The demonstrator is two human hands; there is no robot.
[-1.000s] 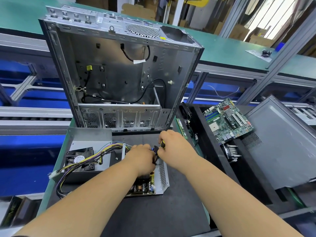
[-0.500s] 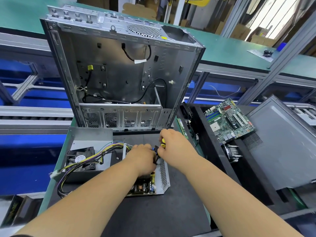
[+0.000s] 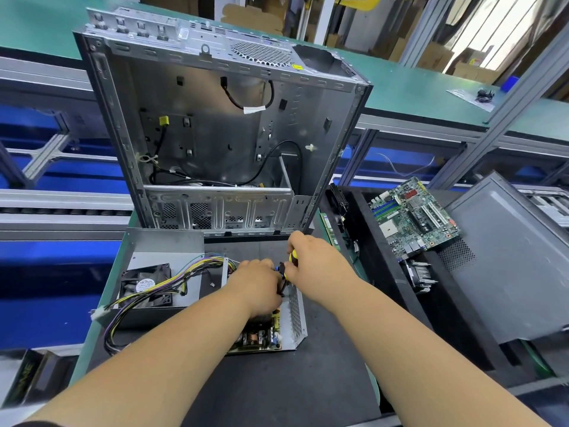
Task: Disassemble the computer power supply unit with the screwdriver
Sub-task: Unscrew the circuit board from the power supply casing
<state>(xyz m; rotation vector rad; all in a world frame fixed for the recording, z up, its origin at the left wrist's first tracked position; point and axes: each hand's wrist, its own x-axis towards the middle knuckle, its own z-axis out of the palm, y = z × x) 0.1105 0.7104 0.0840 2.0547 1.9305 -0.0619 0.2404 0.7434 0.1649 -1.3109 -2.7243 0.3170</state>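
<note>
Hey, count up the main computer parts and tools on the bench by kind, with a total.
Computer case: 1
Side panel: 1
Motherboard: 1
Power supply base: 1
Power supply cover with fan: 1
Screwdriver: 1
Total: 6

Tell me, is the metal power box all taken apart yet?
Not yet. Done: its cover, with the fan, lies open to the left, so the circuit board shows. In hand: the right hand grips the yellow screwdriver pointing down into the box, while the left hand rests on the board. Left: the board sits in its metal tray, wire bundle attached.
</note>
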